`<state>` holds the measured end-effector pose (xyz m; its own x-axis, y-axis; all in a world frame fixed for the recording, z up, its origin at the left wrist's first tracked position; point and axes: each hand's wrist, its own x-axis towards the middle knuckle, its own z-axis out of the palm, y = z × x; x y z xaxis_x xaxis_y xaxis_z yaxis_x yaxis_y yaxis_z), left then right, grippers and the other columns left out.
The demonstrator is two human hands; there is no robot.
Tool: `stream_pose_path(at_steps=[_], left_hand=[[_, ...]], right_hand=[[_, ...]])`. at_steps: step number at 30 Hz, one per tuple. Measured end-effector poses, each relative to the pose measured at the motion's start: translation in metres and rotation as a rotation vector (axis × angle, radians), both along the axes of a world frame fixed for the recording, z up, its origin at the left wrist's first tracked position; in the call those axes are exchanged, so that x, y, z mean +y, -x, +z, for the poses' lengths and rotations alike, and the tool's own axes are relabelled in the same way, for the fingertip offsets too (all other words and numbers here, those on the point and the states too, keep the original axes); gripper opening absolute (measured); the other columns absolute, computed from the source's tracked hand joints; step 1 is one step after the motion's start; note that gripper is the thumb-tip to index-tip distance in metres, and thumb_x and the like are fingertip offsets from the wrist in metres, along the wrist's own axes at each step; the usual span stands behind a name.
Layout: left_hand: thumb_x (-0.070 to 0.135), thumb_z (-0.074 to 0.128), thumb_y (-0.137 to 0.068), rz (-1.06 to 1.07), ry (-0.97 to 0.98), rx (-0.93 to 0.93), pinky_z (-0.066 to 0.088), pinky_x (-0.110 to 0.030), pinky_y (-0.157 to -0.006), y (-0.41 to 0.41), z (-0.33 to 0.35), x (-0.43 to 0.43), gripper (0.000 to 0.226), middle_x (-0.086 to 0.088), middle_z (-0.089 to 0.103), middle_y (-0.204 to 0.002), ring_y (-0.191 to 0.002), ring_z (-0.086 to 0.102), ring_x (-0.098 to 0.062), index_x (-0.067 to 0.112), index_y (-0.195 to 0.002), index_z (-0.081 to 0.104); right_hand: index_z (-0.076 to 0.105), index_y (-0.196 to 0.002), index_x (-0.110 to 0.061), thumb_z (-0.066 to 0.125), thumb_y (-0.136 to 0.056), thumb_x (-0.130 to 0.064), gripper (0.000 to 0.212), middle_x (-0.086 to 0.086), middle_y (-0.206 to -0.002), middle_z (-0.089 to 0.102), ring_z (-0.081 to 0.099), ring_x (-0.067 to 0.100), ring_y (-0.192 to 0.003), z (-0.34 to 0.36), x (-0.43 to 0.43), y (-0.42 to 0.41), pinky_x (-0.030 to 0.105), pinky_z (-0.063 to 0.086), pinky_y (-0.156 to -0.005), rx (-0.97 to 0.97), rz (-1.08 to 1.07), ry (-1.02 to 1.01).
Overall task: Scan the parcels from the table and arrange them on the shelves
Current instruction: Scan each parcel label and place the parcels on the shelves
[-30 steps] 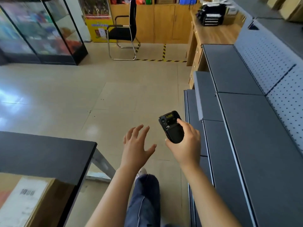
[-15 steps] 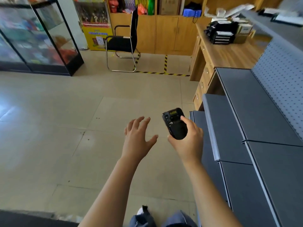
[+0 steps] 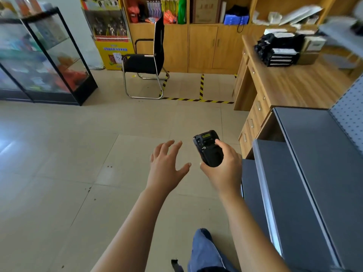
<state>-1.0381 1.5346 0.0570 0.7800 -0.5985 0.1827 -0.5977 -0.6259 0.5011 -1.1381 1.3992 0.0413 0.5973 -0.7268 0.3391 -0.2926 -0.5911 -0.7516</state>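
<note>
My right hand [image 3: 223, 169] grips a black handheld scanner [image 3: 208, 148], held upright over the tiled floor with its small screen facing up. My left hand [image 3: 167, 163] hovers just left of it, fingers spread and holding nothing. The dark grey stepped shelves [image 3: 306, 173] run along the right side, bare where visible. No parcel and no table is in view.
A wooden desk [image 3: 290, 83] with a black tray stack stands beyond the shelves. A black chair [image 3: 147, 61] sits by wooden cabinets at the back. Glass display cases [image 3: 39, 61] line the left. Yellow-black tape marks the floor. My leg in jeans [image 3: 204, 252] shows below.
The view has swung up and to the right: the black table and the cardboard parcel at lower left have left the frame. Both hands keep the same pose, the scanner still held.
</note>
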Motion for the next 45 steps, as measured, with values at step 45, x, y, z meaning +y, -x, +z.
stream_pose_path(at_steps=[45], left_hand=[[0.05, 0.062, -0.085, -0.479, 0.059, -0.007, 0.02, -0.041, -0.113, -0.584, 0.027, -0.725, 0.066, 0.007, 0.037, -0.145, -0.135, 0.023, -0.017, 0.031, -0.144, 0.038]], right_hand=[[0.056, -0.129, -0.024, 0.089, -0.06, -0.022, 0.076, -0.007, -0.121, 0.061, 0.05, 0.022, -0.113, 0.031, -0.653, -0.538, 0.024, 0.038, -0.083, -0.035, -0.545, -0.045]])
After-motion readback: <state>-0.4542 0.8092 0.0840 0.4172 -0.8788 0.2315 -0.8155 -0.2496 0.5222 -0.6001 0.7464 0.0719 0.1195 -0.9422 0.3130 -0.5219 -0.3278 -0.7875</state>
